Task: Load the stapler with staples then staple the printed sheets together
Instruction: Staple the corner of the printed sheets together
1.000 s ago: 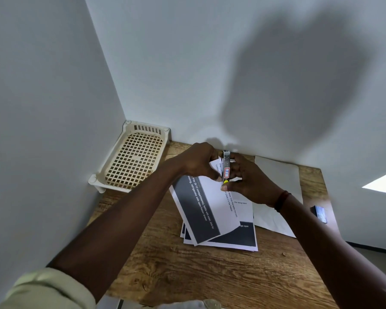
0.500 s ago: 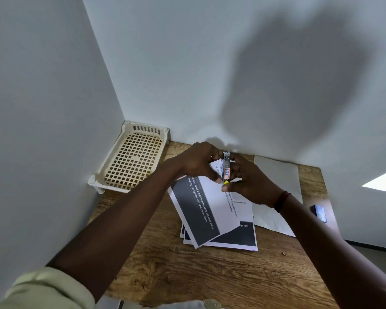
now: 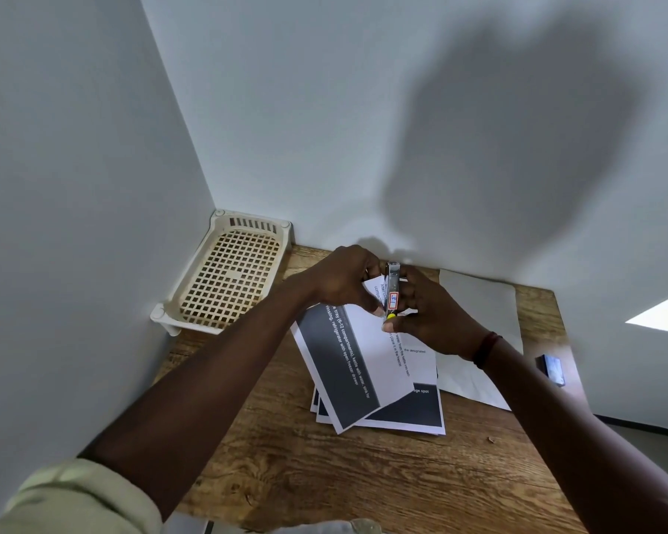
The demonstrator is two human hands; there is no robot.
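A small metal stapler [image 3: 393, 289] with a red-edged label and a yellow tip is held upright above the desk, between both hands. My right hand [image 3: 430, 317] grips it from the right side. My left hand [image 3: 344, 281] pinches it from the left, fingertips at its lower part. Beneath the hands lie several printed sheets [image 3: 363, 373] with dark grey bands and white text, fanned out unevenly on the wooden desk [image 3: 344, 479]. Staples are not visible.
A cream plastic mesh tray [image 3: 228, 275] sits in the back left corner against the walls. A blank white sheet [image 3: 479, 314] lies to the right of the printed ones. A small dark box [image 3: 552, 370] rests near the desk's right edge.
Almost nothing has changed: both hands stay on the stapler at the same spot above the sheets, with only slight finger shifts.
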